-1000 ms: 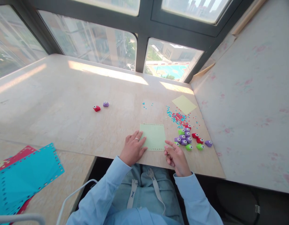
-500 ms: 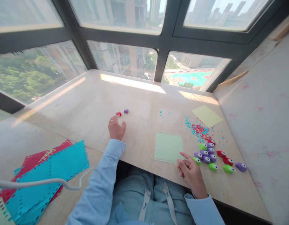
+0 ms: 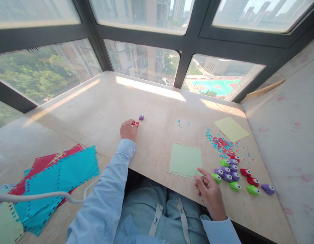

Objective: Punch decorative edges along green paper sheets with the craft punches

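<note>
Red punch (image 3: 137,124) under the left hand (image 3: 128,130), left of and beyond the pale green sheet (image 3: 184,159).

The red punch is met by the bent fingers of the left hand; that grip is partly hidden, and whether it is closed cannot be told. The right hand (image 3: 209,191) is held half open at the sheet's near right corner, with nothing seen in it. A purple punch (image 3: 141,117) is also placed left of and beyond the sheet, and a cluster of punches (image 3: 227,170) to its right. The red punch is judged light, stiff and smooth, best taken by its sides between thumb and fingertips; the sheet is judged thin and easily creased, best held flat near an edge.
</note>
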Demonstrator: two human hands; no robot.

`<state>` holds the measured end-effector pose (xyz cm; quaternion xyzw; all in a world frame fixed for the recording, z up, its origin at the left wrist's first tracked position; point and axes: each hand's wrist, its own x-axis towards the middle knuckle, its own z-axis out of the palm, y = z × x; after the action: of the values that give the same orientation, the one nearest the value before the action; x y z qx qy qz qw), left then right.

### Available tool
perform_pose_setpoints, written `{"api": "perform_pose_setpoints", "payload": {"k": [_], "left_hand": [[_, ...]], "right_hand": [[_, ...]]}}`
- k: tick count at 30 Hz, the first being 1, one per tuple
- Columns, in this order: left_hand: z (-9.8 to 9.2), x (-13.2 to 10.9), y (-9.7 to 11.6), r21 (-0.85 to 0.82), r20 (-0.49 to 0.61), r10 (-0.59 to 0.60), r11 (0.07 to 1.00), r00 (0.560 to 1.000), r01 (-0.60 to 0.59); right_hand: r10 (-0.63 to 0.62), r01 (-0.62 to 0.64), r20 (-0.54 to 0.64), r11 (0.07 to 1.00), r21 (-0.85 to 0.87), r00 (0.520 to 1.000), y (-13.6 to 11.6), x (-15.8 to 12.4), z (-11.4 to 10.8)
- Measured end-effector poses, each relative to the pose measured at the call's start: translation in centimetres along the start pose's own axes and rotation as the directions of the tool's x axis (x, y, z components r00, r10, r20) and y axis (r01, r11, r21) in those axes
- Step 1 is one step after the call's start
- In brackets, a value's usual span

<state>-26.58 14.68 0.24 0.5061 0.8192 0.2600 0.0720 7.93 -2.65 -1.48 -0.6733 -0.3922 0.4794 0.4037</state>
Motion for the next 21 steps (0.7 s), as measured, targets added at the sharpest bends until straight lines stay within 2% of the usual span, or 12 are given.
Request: {"api": "perform_pose_setpoints", "payload": {"k": [6,9,12,16,19,21], "left_hand": [[-0.9,-5.9,0.2,-0.253,-0.081,0.177,0.948,0.981,-0.192],[-1.1,-8.9,1.4,-0.330,0.068,0.262,0.916,0.963,-0.226],[-0.9,-11.0,3.2,-0.294,0.212,0.287,0.930,0.934,-0.219],[0.8,-12.6,5.6,-0.201,0.269,0.338,0.936,0.902,-0.290],[2.8,-13.1,6.6,-0.215,0.242,0.409,0.907,0.880,-0.362],[3.8,-13.1,7.0,-0.233,0.210,0.441,0.889,0.873,-0.394]], "right_hand": [[-0.017,0.017,0.018,1.000,-0.005,1.000,0.2,0.0,-0.2],[-0.017,0.017,0.028,1.000,0.006,0.999,0.3,0.0,-0.2],[-0.019,0.019,0.026,1.000,0.016,0.999,0.3,0.0,-0.2],[0.019,-0.022,0.049,0.997,0.074,0.999,-0.2,-0.2,-0.4],[0.091,-0.108,0.121,0.983,0.149,0.988,-1.1,-0.4,-0.9],[0.123,-0.142,0.126,0.977,0.157,0.984,-1.9,-0.5,-1.2]]}}
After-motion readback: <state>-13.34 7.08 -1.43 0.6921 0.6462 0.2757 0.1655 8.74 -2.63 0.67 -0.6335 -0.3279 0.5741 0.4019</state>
